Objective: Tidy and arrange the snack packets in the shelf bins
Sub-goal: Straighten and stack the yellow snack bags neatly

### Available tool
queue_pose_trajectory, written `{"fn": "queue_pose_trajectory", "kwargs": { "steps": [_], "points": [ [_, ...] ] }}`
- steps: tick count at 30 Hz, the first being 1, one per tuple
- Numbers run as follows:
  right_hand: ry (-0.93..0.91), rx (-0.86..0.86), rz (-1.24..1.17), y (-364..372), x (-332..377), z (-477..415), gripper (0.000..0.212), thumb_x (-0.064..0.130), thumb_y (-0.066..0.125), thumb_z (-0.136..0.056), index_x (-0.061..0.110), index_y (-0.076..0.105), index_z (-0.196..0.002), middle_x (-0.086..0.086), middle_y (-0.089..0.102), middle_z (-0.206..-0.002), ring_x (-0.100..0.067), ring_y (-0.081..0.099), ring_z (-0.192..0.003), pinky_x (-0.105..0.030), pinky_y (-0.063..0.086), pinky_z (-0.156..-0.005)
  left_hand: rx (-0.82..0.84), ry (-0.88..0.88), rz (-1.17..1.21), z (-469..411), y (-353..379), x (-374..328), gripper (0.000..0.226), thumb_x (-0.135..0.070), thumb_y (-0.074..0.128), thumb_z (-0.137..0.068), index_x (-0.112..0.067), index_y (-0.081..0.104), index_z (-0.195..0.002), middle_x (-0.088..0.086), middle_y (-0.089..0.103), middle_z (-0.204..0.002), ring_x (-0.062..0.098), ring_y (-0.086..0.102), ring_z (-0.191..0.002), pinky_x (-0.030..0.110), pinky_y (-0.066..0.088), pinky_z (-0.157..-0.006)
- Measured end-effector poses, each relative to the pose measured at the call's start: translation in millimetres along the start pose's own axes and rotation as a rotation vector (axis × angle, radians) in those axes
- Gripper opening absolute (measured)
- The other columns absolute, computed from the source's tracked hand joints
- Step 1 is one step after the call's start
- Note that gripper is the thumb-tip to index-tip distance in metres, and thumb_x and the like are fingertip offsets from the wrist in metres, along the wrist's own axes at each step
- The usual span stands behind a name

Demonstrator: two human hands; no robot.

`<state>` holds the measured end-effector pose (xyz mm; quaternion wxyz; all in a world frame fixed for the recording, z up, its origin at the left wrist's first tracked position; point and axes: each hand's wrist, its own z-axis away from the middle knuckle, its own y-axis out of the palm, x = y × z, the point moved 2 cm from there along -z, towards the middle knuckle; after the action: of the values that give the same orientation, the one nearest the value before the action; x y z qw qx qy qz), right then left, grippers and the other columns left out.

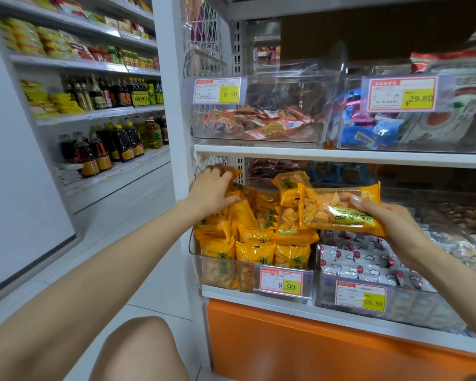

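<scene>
A clear plastic bin (195, 259) on the lower shelf holds several orange snack packets (254, 251) standing in rows. My left hand (213, 189) reaches into the bin's back left corner and grips the top of an orange packet there. My right hand (393, 224) holds one orange packet (333, 209) lengthwise above the bin's right side, thumb on top. A price tag reading 8.90 (282, 283) hangs on the bin's front.
To the right stands a clear bin of silver packets (366, 259) tagged 15.80. The shelf above carries clear bins with red-orange packets (259, 123) and blue packets (368, 130). An orange base panel (286, 339) runs below. Bottles (113, 144) fill the aisle shelves at left.
</scene>
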<state>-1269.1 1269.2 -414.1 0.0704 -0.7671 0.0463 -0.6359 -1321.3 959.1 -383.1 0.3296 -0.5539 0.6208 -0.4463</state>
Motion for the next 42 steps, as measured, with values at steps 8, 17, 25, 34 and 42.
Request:
{"fn": "queue_pose_trajectory", "kwargs": {
  "steps": [8,17,25,34,42],
  "points": [
    [-0.104,0.176,-0.047,7,17,6,0.085,0.072,0.081,-0.024,0.014,0.075,-0.085,-0.005,0.074,-0.084,-0.013,0.07,-0.074,-0.026,0.051,-0.076,0.286,0.063,1.153,53,-37,-64,0.063,-0.047,0.063,-0.075,-0.019,0.045,-0.128,-0.007,0.064,-0.114,0.006,0.059,-0.108,0.027,0.046,-0.095],
    [-0.244,0.21,0.104,37,34,13,0.043,0.048,0.074,-0.05,0.022,0.071,-0.083,0.004,0.073,-0.079,-0.007,0.069,-0.075,-0.014,0.05,-0.064,0.291,0.027,1.23,74,-18,-74,0.028,-0.025,0.072,-0.079,-0.021,0.059,-0.103,-0.012,0.063,-0.091,-0.006,0.062,-0.078,0.011,0.049,-0.07],
    [-0.414,0.123,0.383,44,42,-13,0.029,0.034,0.057,-0.089,0.038,0.055,-0.118,0.021,0.058,-0.116,-0.005,0.056,-0.109,-0.026,0.046,-0.092,0.11,-0.209,1.294,88,-14,-15,0.023,-0.024,0.076,-0.074,-0.018,0.063,-0.092,-0.004,0.068,-0.083,0.0,0.066,-0.066,0.013,0.052,-0.059],
    [-0.389,0.231,0.435,77,47,-35,0.026,0.028,0.062,-0.089,0.026,0.064,-0.114,0.016,0.064,-0.109,0.004,0.061,-0.096,-0.01,0.048,-0.077,0.044,-0.345,1.35,90,3,-2,0.045,-0.039,0.083,-0.062,-0.019,0.064,-0.097,0.0,0.07,-0.092,0.016,0.067,-0.084,0.026,0.051,-0.068],
    [-0.194,-0.101,0.812,62,20,-66,0.055,0.055,0.057,-0.085,0.028,0.048,-0.132,-0.003,0.052,-0.133,-0.025,0.05,-0.119,-0.037,0.044,-0.094,0.001,-0.515,1.371,86,12,9,0.054,-0.054,0.076,-0.051,-0.019,0.069,-0.092,0.003,0.072,-0.09,0.022,0.069,-0.086,0.044,0.056,-0.082]
  ]
}}
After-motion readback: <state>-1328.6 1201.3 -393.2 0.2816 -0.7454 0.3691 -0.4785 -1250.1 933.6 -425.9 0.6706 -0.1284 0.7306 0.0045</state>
